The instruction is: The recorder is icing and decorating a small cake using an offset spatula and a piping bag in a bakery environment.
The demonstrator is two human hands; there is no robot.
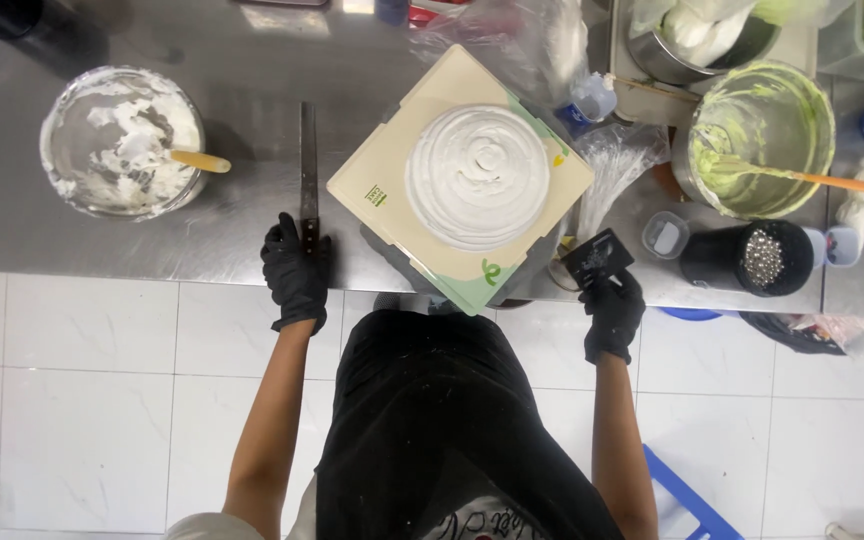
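A round cake (pixel 478 176) covered in white cream sits on a cream-coloured square board (pixel 382 170), turned like a diamond on the steel table. My left hand (pixel 295 272), in a black glove, grips the handle of a long flat palette knife (pixel 307 160) lying on the table left of the board. My right hand (pixel 612 310), also gloved, holds a small black rectangular scraper (pixel 598 256) at the table's front edge, right of the board.
A bowl of white cream with a spatula (pixel 120 140) stands at far left. At right are a bowl of green cream with a spatula (pixel 764 135), a black cup of silver pearls (pixel 760 257), plastic bags (pixel 612 165) and small tubs. The steel table edge (pixel 152 270) runs below.
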